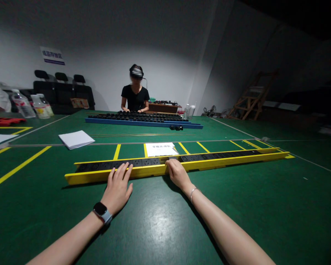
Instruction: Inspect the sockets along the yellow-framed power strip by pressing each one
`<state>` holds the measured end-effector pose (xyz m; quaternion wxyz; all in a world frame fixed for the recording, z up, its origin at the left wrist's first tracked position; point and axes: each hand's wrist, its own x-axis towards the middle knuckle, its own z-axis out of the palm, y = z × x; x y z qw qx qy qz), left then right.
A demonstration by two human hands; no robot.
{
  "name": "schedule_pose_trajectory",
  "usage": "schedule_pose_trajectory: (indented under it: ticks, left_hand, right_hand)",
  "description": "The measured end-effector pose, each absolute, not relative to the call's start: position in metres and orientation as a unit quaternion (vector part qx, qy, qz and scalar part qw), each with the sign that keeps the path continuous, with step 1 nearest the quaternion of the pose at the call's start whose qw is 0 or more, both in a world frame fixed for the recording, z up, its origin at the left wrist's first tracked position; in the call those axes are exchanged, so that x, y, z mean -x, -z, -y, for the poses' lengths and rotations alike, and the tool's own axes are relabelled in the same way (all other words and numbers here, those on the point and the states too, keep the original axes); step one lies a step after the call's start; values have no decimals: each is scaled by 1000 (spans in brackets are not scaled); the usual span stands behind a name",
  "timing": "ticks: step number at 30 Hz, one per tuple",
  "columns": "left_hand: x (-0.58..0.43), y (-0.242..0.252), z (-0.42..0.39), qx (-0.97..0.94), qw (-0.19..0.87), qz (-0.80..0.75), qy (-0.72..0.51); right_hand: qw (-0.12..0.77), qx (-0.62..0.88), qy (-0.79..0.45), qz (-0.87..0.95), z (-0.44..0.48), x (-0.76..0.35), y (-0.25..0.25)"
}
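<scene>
A wide green table (160, 221) with a matte, felt-like top is seen, marked with yellow tape lines (19, 167). Across its middle a long yellow rail (237, 159) is laid flat. It is a straight, narrow channel of smooth painted metal or plastic, with its long axis running left to right and its right end tilted slightly toward the far side. A row of black socket modules (143, 162), rectangular and dull in finish, is seated along the channel, filling it from the left end to near the right end.

The left part of the rail is met by both hands. The left hand (118, 187) is laid open and flat, fingers spread, with the fingertips touching the rail's near wall and the palm on the table. The right hand (178, 173) is set just to the right, near the middle of the rail. Its fingers are bent over the rail's top edge onto the modules, and it cannot be told whether anything is clasped. A dark smartwatch (101, 210) is worn on the left wrist and a thin bracelet (193, 192) on the right.

Farther away a similar blue rail (143, 123) with black modules is laid parallel, and a person in black (135, 96) is seated behind it. A white printed label (160, 149) lies just beyond the yellow rail, and a stack of white sheets (76, 139) lies to the far left of it.
</scene>
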<state>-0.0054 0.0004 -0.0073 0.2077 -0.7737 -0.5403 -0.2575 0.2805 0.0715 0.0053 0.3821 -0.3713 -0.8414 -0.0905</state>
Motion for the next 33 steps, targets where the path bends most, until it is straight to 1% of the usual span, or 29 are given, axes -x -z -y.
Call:
schedule_pose_trajectory:
  ticks: [12,19,33]
  left_hand:
    - [6,8,-1,775,202,537,266]
    - [6,9,-1,775,202,537,265]
    - [6,8,0,775,201,541,255]
  right_hand:
    - [364,371,120,846,-71,-279,-7]
    - [382,397,117,827,-72,-283,-5]
    - [380,435,118,808,-77,-292,-4]
